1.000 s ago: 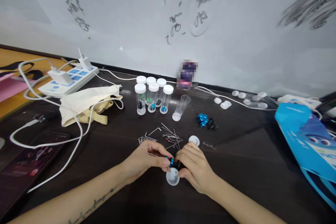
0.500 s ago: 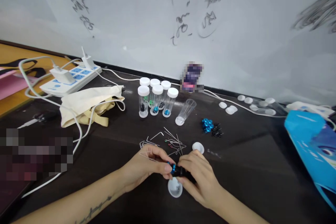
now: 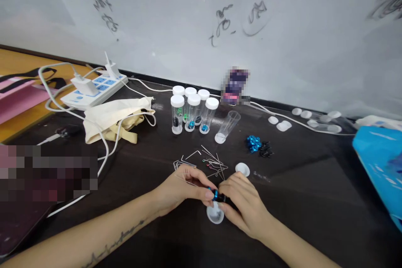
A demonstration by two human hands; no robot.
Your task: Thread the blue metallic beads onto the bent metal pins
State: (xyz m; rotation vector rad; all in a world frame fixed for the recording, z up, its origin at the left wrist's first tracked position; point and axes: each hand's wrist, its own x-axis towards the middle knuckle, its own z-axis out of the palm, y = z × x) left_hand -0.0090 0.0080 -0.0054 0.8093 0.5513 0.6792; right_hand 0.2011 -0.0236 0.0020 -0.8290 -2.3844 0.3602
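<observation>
My left hand (image 3: 184,188) pinches the blue end of a small blue and black cylindrical part (image 3: 216,195) between thumb and fingers. A thin wire also runs across the back of that hand; I cannot tell if it is gripped. The fingers of my right hand (image 3: 246,203) close on the black end of the same part. Just below sits a small white cup-shaped cap (image 3: 215,215) with tiny pieces inside. Beyond the hands lie bent hex keys (image 3: 185,163) and several thin wires with looped ends (image 3: 216,164). Another white cap (image 3: 242,169) is beside my right fingertips.
Several capped clear tubes (image 3: 193,111) with small parts stand at the back, near an open tube (image 3: 228,127). Blue pieces (image 3: 253,143) and black screws (image 3: 266,149) lie to the right. A power strip (image 3: 94,92), cables and a cloth bag (image 3: 116,119) occupy the left.
The camera view has shifted, so everything appears further right and slightly higher. Both hands stay closed on the blue and black part, with little other visible movement.
</observation>
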